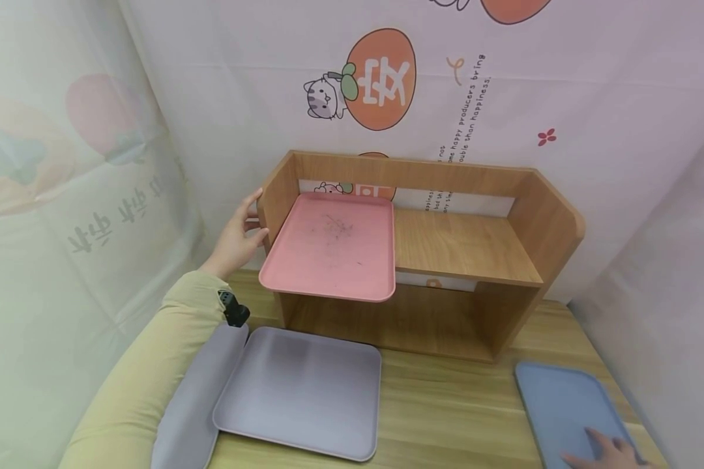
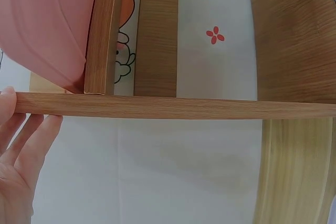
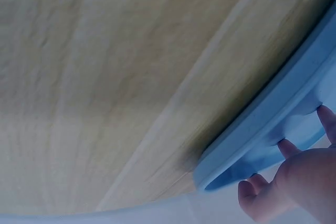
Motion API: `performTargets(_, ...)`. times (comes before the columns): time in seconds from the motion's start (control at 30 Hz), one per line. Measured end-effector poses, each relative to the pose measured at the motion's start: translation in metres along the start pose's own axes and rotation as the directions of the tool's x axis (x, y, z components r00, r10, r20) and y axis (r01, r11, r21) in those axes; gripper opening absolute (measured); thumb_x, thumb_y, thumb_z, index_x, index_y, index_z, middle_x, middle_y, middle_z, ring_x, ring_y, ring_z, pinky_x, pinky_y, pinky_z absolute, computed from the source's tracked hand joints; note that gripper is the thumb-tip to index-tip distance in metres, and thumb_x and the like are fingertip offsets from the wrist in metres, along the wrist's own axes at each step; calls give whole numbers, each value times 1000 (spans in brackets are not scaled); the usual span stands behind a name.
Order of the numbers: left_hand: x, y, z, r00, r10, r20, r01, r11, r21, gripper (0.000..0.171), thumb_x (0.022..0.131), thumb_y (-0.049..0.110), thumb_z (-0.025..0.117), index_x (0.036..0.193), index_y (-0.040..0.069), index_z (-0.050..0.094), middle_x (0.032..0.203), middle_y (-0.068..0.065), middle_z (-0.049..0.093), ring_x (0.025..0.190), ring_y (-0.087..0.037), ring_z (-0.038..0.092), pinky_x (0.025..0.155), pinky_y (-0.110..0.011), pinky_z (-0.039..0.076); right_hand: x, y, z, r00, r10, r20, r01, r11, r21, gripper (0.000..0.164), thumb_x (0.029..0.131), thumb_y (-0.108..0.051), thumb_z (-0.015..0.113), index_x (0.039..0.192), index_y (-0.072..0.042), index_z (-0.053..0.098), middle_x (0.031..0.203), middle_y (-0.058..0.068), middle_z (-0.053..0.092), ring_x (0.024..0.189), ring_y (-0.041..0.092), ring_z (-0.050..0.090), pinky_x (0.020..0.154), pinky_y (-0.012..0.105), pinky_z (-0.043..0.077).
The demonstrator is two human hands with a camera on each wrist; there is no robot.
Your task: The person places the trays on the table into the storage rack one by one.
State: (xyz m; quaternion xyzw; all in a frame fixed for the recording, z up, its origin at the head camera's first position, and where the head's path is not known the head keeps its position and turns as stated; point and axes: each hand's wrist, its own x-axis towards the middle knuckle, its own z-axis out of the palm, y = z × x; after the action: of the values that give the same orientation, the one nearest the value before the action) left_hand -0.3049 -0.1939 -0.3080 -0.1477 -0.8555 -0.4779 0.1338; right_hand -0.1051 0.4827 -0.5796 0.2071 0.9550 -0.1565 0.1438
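At the left end of a two-tier wooden desktop shelf (image 1: 469, 244), my left hand (image 1: 237, 238) holds the upright side panel (image 2: 178, 107), thumb on one face and fingers on the other. Beside it a pink tray (image 1: 328, 260) lies on the upper tier, its front overhanging the board; dark specks or marks show at its middle. Low on the right, my right hand (image 1: 607, 453) rests its fingertips on a blue tray (image 1: 569, 397) on the table. The right wrist view shows those fingertips (image 3: 286, 148) spread on the tray's inner surface, partly cut off by the frame.
On the table's left lies a lilac-grey tray (image 1: 302, 397), with another grey tray (image 1: 196, 397) under my left forearm, partly hidden. Printed white curtains (image 1: 240, 98) enclose the back and sides. The shelf's lower tier (image 1: 387, 319) sits behind the grey tray.
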Motion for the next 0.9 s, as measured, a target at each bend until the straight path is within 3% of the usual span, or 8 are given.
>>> performTargets(0.1, 0, 0, 0, 1000, 2, 1, -2, 1000, 1, 79, 92, -4, 53, 151, 31, 15, 127, -25, 43, 119, -41, 50, 90, -50, 53, -1, -12, -3, 1000, -7, 16, 9, 996, -92, 110, 63, -79, 62, 128, 7, 40, 114, 48, 32, 103, 71, 35, 83, 79, 32)
performTargets(0.37, 0, -2, -1, 1000, 6, 2, -6, 1000, 4, 79, 92, -4, 53, 151, 32, 15, 127, -25, 44, 119, -42, 50, 89, -50, 54, 2, -32, 3, 997, -76, -19, 74, 993, -86, 107, 64, -77, 62, 127, 7, 41, 119, 50, 30, 108, 68, 34, 81, 81, 28)
performTargets(0.57, 0, -3, -1, 1000, 12, -5, -12, 1000, 18, 79, 92, -4, 53, 151, 32, 15, 127, -26, 44, 119, -43, 50, 87, -51, 54, 1, -42, 5, 997, -70, -19, 68, 994, -84, 111, 65, -79, 59, 129, 9, 38, 119, 51, 29, 103, 71, 35, 76, 81, 31)
performTargets(0.8, 0, -2, 0, 1000, 1, -2, -1, 1000, 9, 79, 92, -4, 53, 151, 32, 15, 128, -25, 44, 120, -42, 50, 88, -50, 54, -3, -39, 10, 991, 66, -114, -60, 996, 60, 113, 56, -70, 74, 130, 5, 33, 124, 54, 14, 106, 76, 20, 92, 82, 20)
performTargets(0.9, 0, -2, 0, 1000, -1, -3, 1, 1000, 14, 79, 92, -4, 53, 151, 32, 15, 128, -25, 44, 120, -42, 50, 89, -50, 54, -1, -34, 11, 986, 117, -117, -110, 992, 69, 118, 50, -71, 76, 130, 5, 33, 125, 53, 12, 108, 75, 20, 94, 81, 23)
